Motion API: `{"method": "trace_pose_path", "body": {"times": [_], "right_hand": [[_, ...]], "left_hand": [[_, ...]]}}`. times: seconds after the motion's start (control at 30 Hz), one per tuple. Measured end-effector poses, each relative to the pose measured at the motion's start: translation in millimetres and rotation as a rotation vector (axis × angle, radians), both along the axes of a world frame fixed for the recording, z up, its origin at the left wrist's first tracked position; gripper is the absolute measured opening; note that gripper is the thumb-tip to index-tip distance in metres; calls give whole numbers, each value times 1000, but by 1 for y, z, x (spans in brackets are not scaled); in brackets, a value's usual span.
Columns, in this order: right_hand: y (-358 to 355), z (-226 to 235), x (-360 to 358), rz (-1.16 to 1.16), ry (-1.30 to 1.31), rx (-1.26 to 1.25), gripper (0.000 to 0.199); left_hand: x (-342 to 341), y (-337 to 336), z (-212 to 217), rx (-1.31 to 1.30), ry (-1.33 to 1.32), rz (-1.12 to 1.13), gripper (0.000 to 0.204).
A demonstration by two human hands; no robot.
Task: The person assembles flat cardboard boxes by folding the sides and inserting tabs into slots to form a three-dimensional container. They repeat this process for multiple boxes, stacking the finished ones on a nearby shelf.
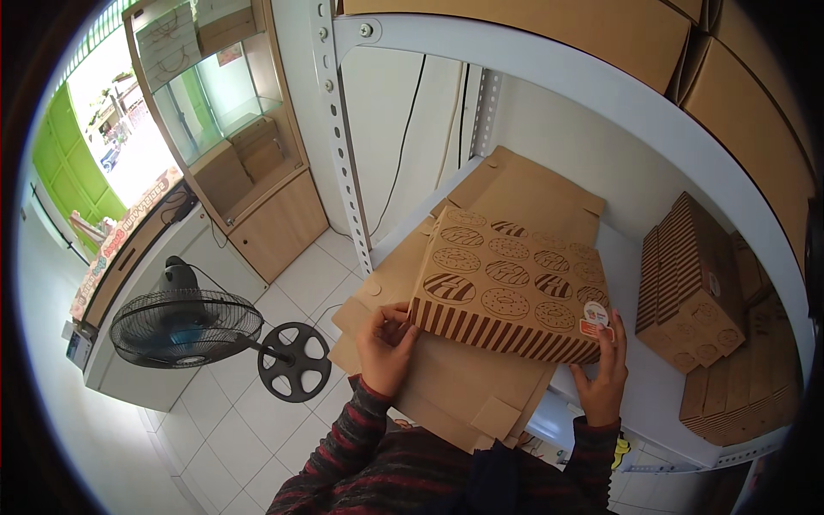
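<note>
A closed brown cardboard donut box (515,266), printed with rows of donuts on the lid and dark stripes along its front side, lies in front of me. Under it are flat, unfolded cardboard blanks (463,390) on the shelf. My left hand (384,348) grips the box's near left corner, thumb and fingers closed at the edge. At the near right corner, my right hand (602,378) holds the box with fingers up over the edge and thumb low on the striped side. Beside those fingers a white and orange sticker (594,318) sits on the lid.
Stacked donut boxes (691,287) stand on the shelf to the right. Large cartons (549,39) fill the level above, behind a metal shelf beam (549,53). A perforated post (343,146) rises at the left. A black fan (184,326) and a glass cabinet (232,129) are farther left.
</note>
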State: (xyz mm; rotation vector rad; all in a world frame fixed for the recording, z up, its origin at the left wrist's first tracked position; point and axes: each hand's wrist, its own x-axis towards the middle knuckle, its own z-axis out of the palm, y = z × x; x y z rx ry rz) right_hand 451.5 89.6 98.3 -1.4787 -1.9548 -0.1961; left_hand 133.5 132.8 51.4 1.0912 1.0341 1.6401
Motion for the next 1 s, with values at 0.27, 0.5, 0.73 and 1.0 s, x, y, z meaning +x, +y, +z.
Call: {"method": "trace_pose_path", "body": {"times": [0.27,0.5,0.73,1.0], "right_hand": [[-4,2,3,48,-13,-74,81],[11,-1,-2,-54,962,-219,82],[20,-8,2,116,1104,-260,65],[16,-12,-3,225,1234,-163,67]], "left_hand": [[-26,5,34,-137,192,-85,36],[-26,31,59,-206,733,-134,53],[-27,29,43,-66,587,-299,47],[0,8,41,-136,166,-357,53]]}}
